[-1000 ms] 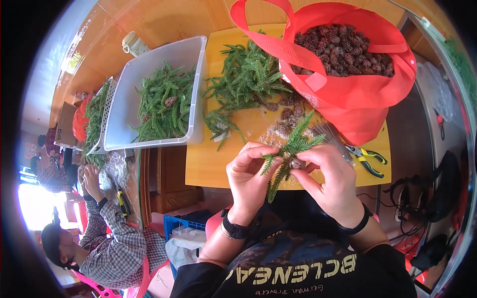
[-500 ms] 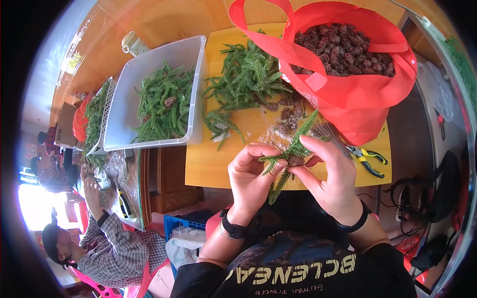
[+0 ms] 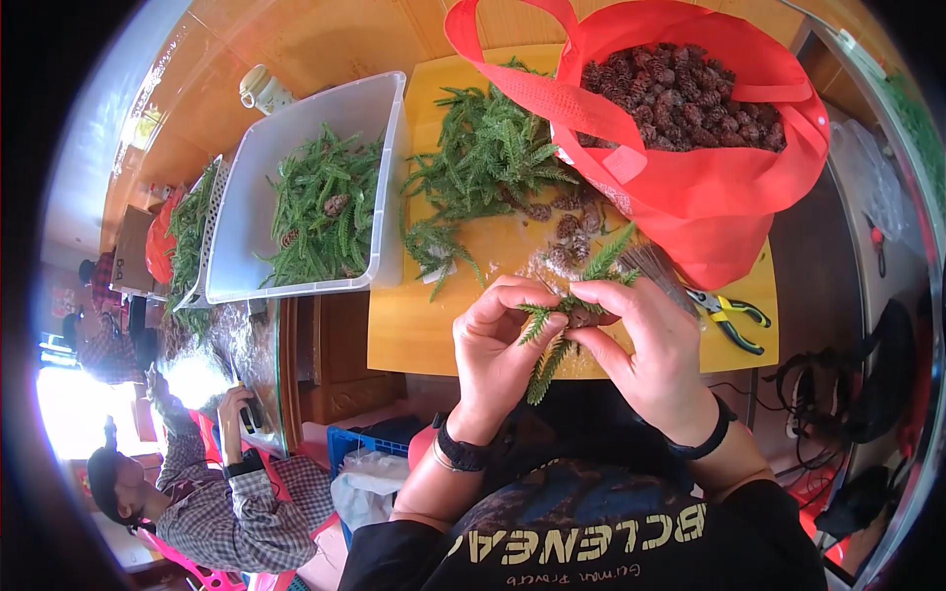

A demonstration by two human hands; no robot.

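Between my two hands is a green artificial pine sprig (image 3: 545, 372), its needled tips pointing up and down, with a small brown pine cone (image 3: 583, 315) at its middle. Thumb and fingertips of my left hand (image 3: 501, 340) pinch the sprig's stem from the left. From the other side, my right hand (image 3: 645, 340) closes its thumb and index finger around the cone, which is partly covered. Just beyond my fingers, loose pine cones (image 3: 569, 227) lie on the yellow table (image 3: 424, 340). A bundle of thin dark stems (image 3: 655, 271) sits beside the right hand.
A red bag (image 3: 709, 212) full of pine cones stands back right, near yellow-black pliers (image 3: 734, 320). Green sprigs (image 3: 493, 148) are heaped at the back, beside a clear plastic bin (image 3: 241, 231) of more sprigs. A co-worker in a checked shirt (image 3: 227, 512) sits at left.
My right hand has drawn its index finger down and closed in nearer my left hand on the sprig and cone. The co-worker's one hand has moved to the pliers on their table.
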